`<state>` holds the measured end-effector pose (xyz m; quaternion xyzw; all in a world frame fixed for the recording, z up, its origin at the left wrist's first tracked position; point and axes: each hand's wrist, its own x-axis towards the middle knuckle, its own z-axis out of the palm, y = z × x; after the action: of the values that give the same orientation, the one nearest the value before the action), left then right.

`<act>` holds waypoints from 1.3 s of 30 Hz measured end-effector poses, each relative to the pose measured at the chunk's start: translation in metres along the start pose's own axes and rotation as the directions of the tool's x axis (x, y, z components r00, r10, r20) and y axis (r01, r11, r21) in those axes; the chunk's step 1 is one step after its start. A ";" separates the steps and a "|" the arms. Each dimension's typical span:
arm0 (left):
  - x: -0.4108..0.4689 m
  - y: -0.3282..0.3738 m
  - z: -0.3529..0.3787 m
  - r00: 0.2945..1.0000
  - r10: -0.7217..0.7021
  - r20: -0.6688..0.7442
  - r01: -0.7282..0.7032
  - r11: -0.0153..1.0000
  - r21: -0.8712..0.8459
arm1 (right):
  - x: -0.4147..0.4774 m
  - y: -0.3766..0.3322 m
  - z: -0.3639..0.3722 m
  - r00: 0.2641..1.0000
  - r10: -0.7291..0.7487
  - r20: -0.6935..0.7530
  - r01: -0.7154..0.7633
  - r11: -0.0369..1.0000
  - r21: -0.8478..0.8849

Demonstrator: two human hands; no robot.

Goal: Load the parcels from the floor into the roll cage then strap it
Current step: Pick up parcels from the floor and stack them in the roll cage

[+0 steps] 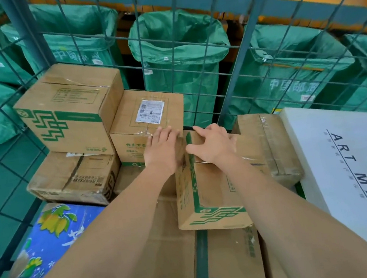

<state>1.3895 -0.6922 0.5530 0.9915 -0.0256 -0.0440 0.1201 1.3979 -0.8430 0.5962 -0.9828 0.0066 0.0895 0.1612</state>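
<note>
The box (210,186) (lying near-to-far) is pressed at its far end by left hand (164,150) and right hand (213,145), fingers splayed.

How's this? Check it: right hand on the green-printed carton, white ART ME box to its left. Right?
Wrong side. In the head view the white ART ME box lies right of the green-printed carton; the right hand is on it.

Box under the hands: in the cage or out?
In. The box lies on stacked parcels within the cage mesh.
</note>
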 end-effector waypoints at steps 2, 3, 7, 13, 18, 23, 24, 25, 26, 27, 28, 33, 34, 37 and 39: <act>0.000 0.002 0.000 1.000 0.002 -0.018 -0.002 1.000 0.014 | 0.002 -0.001 0.000 1.000 0.000 0.010 0.000 1.000 -0.007; 0.000 0.003 -0.001 1.000 0.004 -0.023 -0.003 1.000 0.028 | 0.003 -0.001 0.000 1.000 -0.001 0.016 0.002 1.000 -0.021; -0.001 0.002 0.002 0.998 0.037 -0.056 -0.031 0.993 0.117 | 0.007 -0.001 0.005 0.998 -0.061 -0.003 0.060 0.992 -0.112; 0.003 -0.002 0.003 0.997 0.036 -0.061 -0.027 0.990 0.138 | 0.006 0.001 0.008 0.996 -0.078 -0.052 0.073 0.994 -0.087; 0.004 -0.001 0.000 0.998 0.025 -0.053 -0.018 0.992 0.125 | 0.003 0.000 0.001 0.998 -0.049 -0.050 0.045 0.996 -0.071; 0.002 0.000 0.000 0.997 0.013 -0.082 -0.004 0.994 0.105 | 0.001 -0.001 -0.002 0.998 -0.039 -0.047 0.035 0.997 -0.074; 0.001 0.000 0.001 0.996 0.013 -0.088 -0.004 0.994 0.105 | 0.001 -0.001 -0.003 0.999 -0.034 -0.041 0.031 0.997 -0.076; 0.000 0.000 0.001 0.996 0.011 -0.090 -0.002 0.994 0.106 | 0.002 -0.002 -0.003 0.999 -0.030 -0.039 0.027 0.996 -0.080; 0.000 -0.001 0.002 0.996 0.010 -0.093 0.001 0.994 0.108 | 0.002 -0.002 -0.003 0.999 -0.028 -0.040 0.025 0.996 -0.087; 0.000 0.000 0.002 0.996 0.006 -0.093 0.004 0.993 0.114 | 0.003 -0.003 -0.003 0.999 -0.026 -0.040 0.023 0.995 -0.095; -0.001 0.000 0.003 0.995 0.007 -0.095 0.005 0.992 0.123 | 0.004 -0.004 -0.002 0.999 -0.023 -0.041 0.018 0.994 -0.104; -0.001 -0.001 0.012 0.991 0.022 -0.130 0.003 0.981 0.194 | 0.017 -0.011 0.006 0.999 0.000 -0.039 -0.006 0.988 -0.155; 0.000 -0.001 0.013 0.990 0.027 -0.138 0.003 0.978 0.208 | 0.021 -0.012 0.009 0.999 0.006 -0.038 -0.012 0.987 -0.161; 0.003 -0.002 0.017 0.985 0.043 -0.168 -0.004 0.974 0.224 | 0.033 -0.013 0.019 0.999 0.033 -0.043 -0.039 0.990 -0.133; 0.006 -0.002 0.019 0.984 0.049 -0.174 -0.010 0.975 0.221 | 0.038 -0.011 0.026 0.997 0.025 -0.066 -0.032 0.994 -0.101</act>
<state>1.3939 -0.6947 0.5336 0.9981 -0.0341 0.0498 0.0126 1.4316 -0.8233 0.5687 -0.9920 0.0213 0.0600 0.1090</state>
